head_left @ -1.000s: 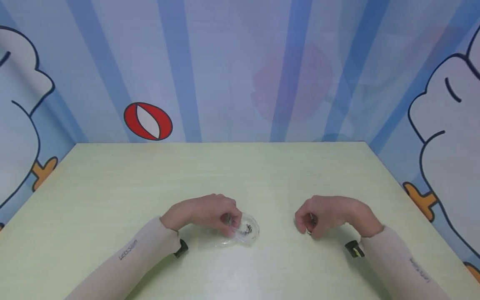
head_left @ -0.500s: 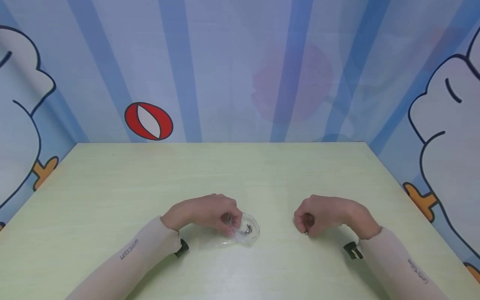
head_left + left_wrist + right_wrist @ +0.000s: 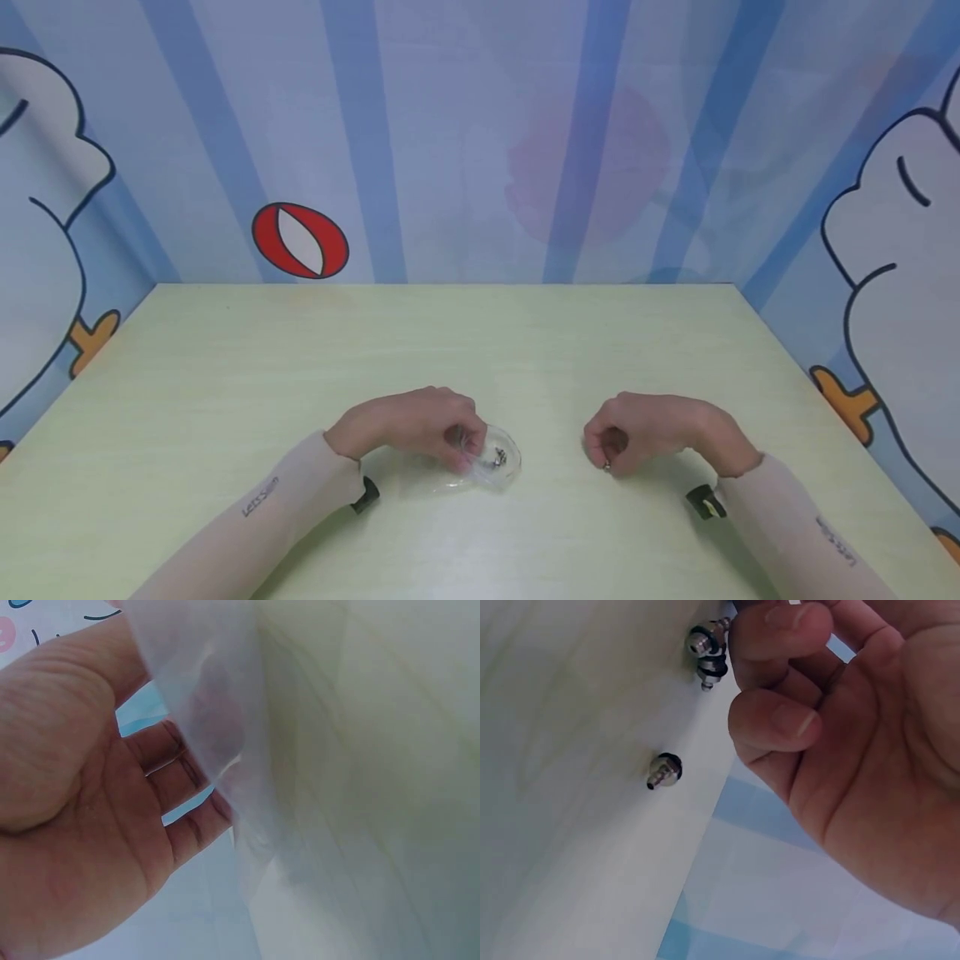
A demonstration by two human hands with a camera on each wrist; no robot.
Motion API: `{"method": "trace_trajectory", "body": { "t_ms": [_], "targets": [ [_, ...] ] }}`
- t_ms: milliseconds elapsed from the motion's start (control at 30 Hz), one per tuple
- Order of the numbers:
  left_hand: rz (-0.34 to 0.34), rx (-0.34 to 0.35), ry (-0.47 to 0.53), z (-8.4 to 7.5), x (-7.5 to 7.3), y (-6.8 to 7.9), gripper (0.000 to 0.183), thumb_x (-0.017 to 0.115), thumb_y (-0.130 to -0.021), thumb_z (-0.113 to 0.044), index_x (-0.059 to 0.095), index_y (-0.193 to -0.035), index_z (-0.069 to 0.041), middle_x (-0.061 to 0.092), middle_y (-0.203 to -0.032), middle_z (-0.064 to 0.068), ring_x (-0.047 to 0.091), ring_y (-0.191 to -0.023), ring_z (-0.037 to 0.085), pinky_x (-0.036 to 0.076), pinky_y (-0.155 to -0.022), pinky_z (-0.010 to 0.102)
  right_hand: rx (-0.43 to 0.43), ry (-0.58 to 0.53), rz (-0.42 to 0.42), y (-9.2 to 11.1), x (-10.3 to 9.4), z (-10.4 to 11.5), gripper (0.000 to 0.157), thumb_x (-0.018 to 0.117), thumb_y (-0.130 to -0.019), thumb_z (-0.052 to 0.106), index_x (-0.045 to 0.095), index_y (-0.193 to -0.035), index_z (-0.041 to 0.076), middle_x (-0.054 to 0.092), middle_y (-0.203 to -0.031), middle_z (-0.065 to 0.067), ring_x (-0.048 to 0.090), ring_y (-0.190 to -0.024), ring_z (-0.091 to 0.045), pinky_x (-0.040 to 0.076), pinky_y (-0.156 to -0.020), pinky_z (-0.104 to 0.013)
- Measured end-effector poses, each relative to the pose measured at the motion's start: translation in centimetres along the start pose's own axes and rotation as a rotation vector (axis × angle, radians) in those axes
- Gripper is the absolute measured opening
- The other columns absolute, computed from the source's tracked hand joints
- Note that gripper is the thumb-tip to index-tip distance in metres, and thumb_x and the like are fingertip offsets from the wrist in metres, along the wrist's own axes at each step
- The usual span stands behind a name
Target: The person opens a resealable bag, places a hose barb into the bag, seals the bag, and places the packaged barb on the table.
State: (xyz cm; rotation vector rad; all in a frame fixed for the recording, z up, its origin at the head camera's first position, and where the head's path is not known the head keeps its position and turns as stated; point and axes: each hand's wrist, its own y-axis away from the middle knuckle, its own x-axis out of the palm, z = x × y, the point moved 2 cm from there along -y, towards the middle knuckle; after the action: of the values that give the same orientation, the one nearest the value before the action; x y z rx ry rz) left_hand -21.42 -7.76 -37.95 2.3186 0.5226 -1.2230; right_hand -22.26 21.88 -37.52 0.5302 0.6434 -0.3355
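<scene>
My left hand (image 3: pixel 427 425) pinches a clear plastic bag (image 3: pixel 491 479) between thumb and fingers, low over the table. Inside its rounded mouth lie small dark-silver metal pieces (image 3: pixel 499 457). In the left wrist view the film of the bag (image 3: pixel 217 712) hangs across the fingertips. Right of the bag, my right hand (image 3: pixel 652 429) has its fingers curled down to the table, with a small metal fitting (image 3: pixel 607 467) at the tips of thumb and forefinger. The right wrist view shows silver fittings (image 3: pixel 711 652) with black rings close against the fingers, and a single barbed fitting (image 3: pixel 664 771) lying apart.
A pale wooden-look table (image 3: pixel 480 342) extends under both hands. Behind it rises a blue striped cloth backdrop (image 3: pixel 465 150) with cartoon figures at the sides. Black straps (image 3: pixel 705 502) hang below both wrists.
My right hand has moved slightly left, toward the bag, and the metal at its fingertips has shifted with it. The left hand and bag stay nearly still.
</scene>
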Motion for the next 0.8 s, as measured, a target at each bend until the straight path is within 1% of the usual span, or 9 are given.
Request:
{"method": "trace_trajectory", "body": {
  "t_ms": [167, 467, 600, 800],
  "targets": [
    [0.001, 0.004, 0.005, 0.0, 0.0, 0.0, 0.018, 0.080, -0.086, -0.020, 0.063, -0.083, -0.024, 0.056, -0.085, -0.006, 0.048, -0.080, 0.010, 0.041, -0.074, 0.026, -0.014, -0.020, 0.005, -0.2, -0.1, 0.0, 0.022, 0.067, -0.080, -0.007, 0.066, -0.083, 0.015, 0.053, -0.070, 0.008, 0.044, -0.062, -0.004, 0.038, -0.059, -0.021],
    [0.003, -0.006, 0.005, -0.1, 0.0, 0.1, 0.018, 0.079, -0.086, -0.019, 0.063, -0.083, -0.023, 0.056, -0.086, -0.006, 0.050, -0.081, 0.013, 0.041, -0.075, 0.026, -0.017, 0.005, 0.002, -1.0, -0.2, 0.5, 0.019, 0.070, -0.083, -0.001, 0.065, -0.081, 0.017, 0.057, -0.070, 0.008, 0.048, -0.061, -0.005, 0.041, -0.058, -0.022],
    [0.003, -0.014, 0.002, -0.1, 0.0, 0.0, 0.019, 0.079, -0.087, -0.019, 0.062, -0.082, -0.025, 0.056, -0.086, -0.005, 0.049, -0.081, 0.013, 0.041, -0.075, 0.026, -0.015, 0.044, -0.011, -1.6, -0.4, 1.0, 0.018, 0.067, -0.084, 0.000, 0.065, -0.081, 0.018, 0.057, -0.071, 0.008, 0.049, -0.060, -0.005, 0.042, -0.057, -0.022],
    [0.002, -0.014, -0.009, 0.1, 0.2, 0.0, 0.018, 0.079, -0.087, -0.018, 0.063, -0.083, -0.025, 0.056, -0.085, -0.008, 0.049, -0.080, 0.009, 0.042, -0.075, 0.026, -0.027, 0.102, -0.048, -2.6, -0.7, 2.2, 0.016, 0.063, -0.086, 0.002, 0.063, -0.083, 0.017, 0.056, -0.074, 0.009, 0.051, -0.064, -0.007, 0.043, -0.059, -0.024]
  ]
}}
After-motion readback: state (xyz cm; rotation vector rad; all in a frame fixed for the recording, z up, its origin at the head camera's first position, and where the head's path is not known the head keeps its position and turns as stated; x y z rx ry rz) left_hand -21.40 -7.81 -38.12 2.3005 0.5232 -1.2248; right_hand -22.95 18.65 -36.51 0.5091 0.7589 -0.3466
